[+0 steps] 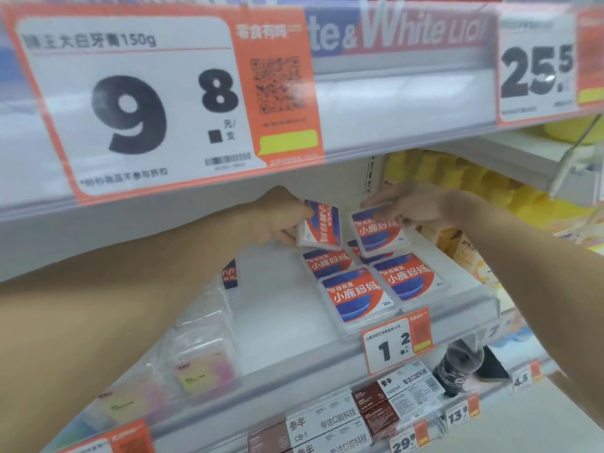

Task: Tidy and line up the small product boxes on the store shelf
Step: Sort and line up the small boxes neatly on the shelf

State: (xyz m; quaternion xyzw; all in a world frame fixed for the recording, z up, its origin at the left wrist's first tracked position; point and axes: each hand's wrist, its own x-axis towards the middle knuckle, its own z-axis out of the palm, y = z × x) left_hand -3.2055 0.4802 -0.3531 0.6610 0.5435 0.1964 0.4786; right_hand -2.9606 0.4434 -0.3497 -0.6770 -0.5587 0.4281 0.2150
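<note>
- The left hand [277, 217] holds a tilted box [322, 225] at the shelf [277, 322] back.
- The right hand [411, 204] pinches another box [379, 228] there.
- Lay both flat, edges matching the front boxes [356, 297].

Price tag [130, 103] reads 9.8; boxes [356, 294] read 小鹿妈妈.

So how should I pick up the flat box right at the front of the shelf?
Take the front box by its two side edges, coming from above and in front. It lies flat, face up, with bare shelf on its left; another box crowds its right, so slide it forward first.
</note>
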